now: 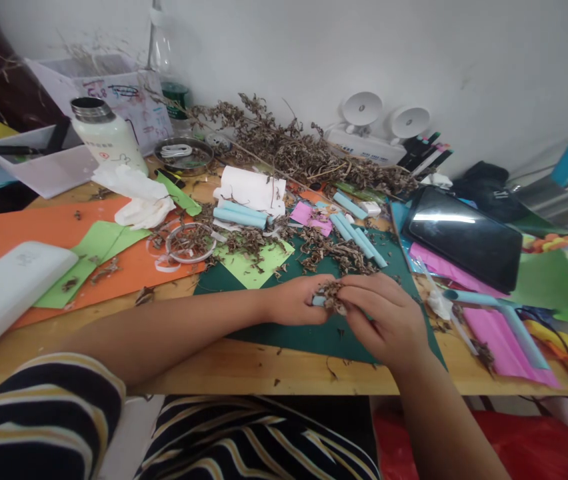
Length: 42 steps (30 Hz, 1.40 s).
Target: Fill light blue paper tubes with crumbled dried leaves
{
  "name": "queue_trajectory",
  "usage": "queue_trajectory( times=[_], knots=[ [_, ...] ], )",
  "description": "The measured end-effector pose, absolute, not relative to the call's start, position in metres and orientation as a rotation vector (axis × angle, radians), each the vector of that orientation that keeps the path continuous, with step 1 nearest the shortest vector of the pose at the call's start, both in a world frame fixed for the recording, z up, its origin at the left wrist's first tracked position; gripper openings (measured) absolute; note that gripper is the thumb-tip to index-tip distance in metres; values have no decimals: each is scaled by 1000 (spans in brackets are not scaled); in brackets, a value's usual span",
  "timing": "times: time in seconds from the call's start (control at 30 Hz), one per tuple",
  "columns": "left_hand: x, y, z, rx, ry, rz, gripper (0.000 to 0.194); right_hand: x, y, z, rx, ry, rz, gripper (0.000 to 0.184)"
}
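Note:
My left hand [304, 300] is closed around a light blue paper tube [319, 301], of which only a short bit shows past the fingers. At the tube, my right hand [384, 313] pinches a tuft of dried brown leaves [332, 295] between thumb and fingers. Both hands meet just above a dark green mat [284, 330]. Beyond them lies a pile of loose dried leaves [331, 250], with several more blue paper tubes [351, 237] beside it. A light green paper square [257, 263] with leaf crumbs on it rests on the mat to the left.
Dried branches [284, 147] stretch along the wall. An uncapped bottle [107, 137] stands at the back left, near a white tissue [137, 197]. A white power bank [14, 293] lies on the left, a clear tape ring [191, 242] nearer the middle, and a dark tablet [464, 233] on the right.

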<state>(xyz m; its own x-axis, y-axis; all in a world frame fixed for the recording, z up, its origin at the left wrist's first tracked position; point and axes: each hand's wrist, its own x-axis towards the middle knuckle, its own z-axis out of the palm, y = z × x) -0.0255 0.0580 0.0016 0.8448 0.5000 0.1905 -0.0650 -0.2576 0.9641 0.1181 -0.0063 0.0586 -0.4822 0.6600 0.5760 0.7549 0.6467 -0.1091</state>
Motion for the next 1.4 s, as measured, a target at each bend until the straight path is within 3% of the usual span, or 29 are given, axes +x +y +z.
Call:
queue_trajectory(
  times=[0.27, 0.5, 0.67, 0.93, 1.2, 1.4],
  knots=[
    [-24, 60, -1, 1729, 348, 589, 29, 117, -10, 65, -1156, -2381, -200, 19],
    [-23, 58, -2, 1815, 366, 522, 23, 110, -4, 66, -1077, -2291, -233, 5],
    [-24, 58, -2, 1837, 317, 549, 22, 109, -4, 68, -1213, -2195, -115, 8],
    [-25, 59, 1, 1913, 333, 494, 23, 116, -4, 67, -1131, -2350, -171, 13],
    [-27, 59, 4, 1983, 268, 489, 19, 116, -7, 70, -1313, -2609, 9, 21],
    [-26, 61, 2, 2009, 256, 487, 21, 117, -8, 70, -1242, -2419, 95, 16]
  ],
)
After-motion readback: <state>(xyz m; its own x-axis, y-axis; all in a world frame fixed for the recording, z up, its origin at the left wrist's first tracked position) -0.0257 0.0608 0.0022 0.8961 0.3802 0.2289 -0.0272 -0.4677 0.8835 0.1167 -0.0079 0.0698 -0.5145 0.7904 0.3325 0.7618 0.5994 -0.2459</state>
